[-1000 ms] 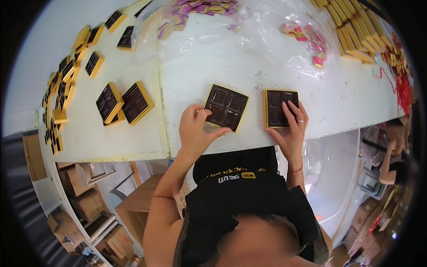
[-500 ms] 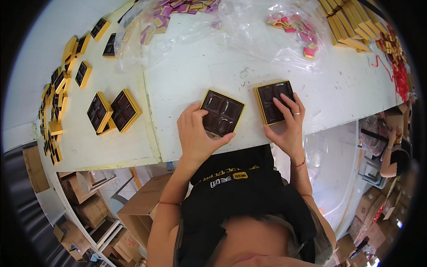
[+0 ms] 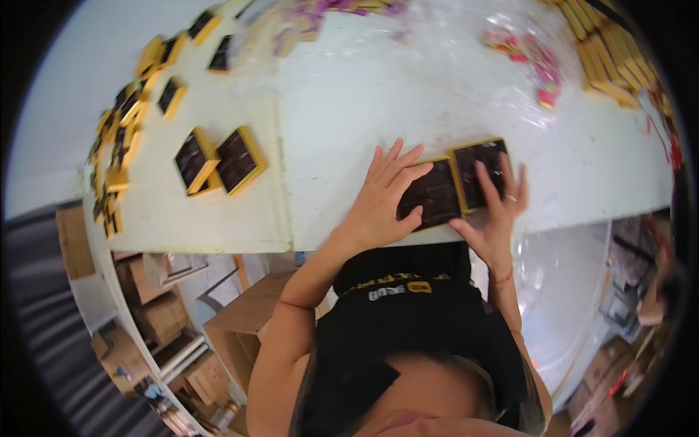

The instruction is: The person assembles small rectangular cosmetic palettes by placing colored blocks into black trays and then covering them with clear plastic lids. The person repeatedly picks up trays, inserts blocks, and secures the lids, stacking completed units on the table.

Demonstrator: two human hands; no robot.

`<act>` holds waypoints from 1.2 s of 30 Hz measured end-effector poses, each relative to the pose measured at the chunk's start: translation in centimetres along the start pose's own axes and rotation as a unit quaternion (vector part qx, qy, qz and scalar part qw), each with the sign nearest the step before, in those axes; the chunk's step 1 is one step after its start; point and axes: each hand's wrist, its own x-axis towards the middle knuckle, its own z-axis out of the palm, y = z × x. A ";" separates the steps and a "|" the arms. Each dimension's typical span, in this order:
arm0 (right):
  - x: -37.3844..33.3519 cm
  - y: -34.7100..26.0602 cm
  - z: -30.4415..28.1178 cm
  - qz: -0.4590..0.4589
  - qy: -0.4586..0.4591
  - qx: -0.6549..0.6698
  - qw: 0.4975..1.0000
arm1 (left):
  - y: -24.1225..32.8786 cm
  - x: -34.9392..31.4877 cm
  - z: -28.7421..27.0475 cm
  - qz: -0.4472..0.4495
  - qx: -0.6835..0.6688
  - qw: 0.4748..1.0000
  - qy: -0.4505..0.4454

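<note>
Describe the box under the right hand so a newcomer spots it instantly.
Find the white table and go to its near edge. Close to that edge, the box sits under the right hand. Of all the dark-topped, gold-sided boxes, it lies farthest right.

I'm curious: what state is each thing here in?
Left box: flat, dark side up
Right box: flat, dark side up
Left hand: spread at left box
Right hand: spread over right box
Clear plastic: crumpled
Purple pieces: heaped
Pink pieces: loose
Far-right boxes: stacked
Far-left boxes: piled
</note>
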 end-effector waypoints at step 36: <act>0.2 -0.7 1.6 -0.015 0.006 -0.043 0.999 | -11.2 -13.2 -16.2 -0.185 0.338 0.824 0.416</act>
